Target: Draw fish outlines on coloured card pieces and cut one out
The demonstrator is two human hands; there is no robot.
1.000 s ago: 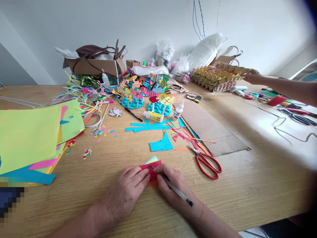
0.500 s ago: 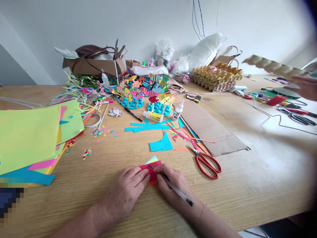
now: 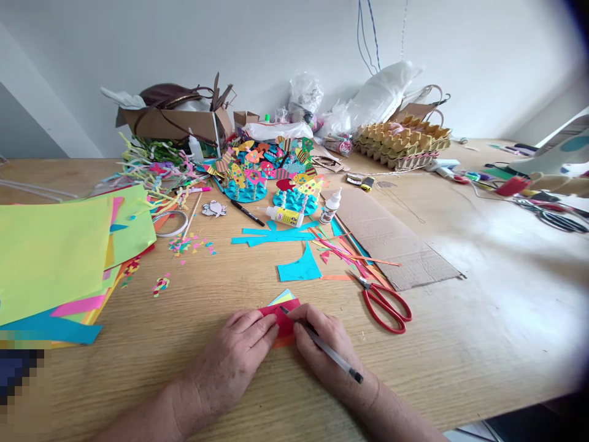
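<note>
Under my left hand lies a small stack of coloured paper, with a red paper on top and orange, yellow and light blue edges showing. The fingers of that hand are close together and hold the stack down at its left side; the thumb is hidden. My right hand is closed in a writing grip round a pen with a clear barrel and black end. The pen's tip is on or just above the red paper, near its top edge; contact is hard to tell. Red-handled scissors lie to the right.
Blue paper scraps lie ahead, with two glue bottles behind. Paper fish on blue bases stand farther back. Coloured sheets cover the left; a cardboard sheet lies right. Egg trays are stacked at the back.
The pen and my right hand have shifted very slightly. My left hand stays put. At the far right, another person's hand with an egg tray piece has moved down, and the hand is out of view.
</note>
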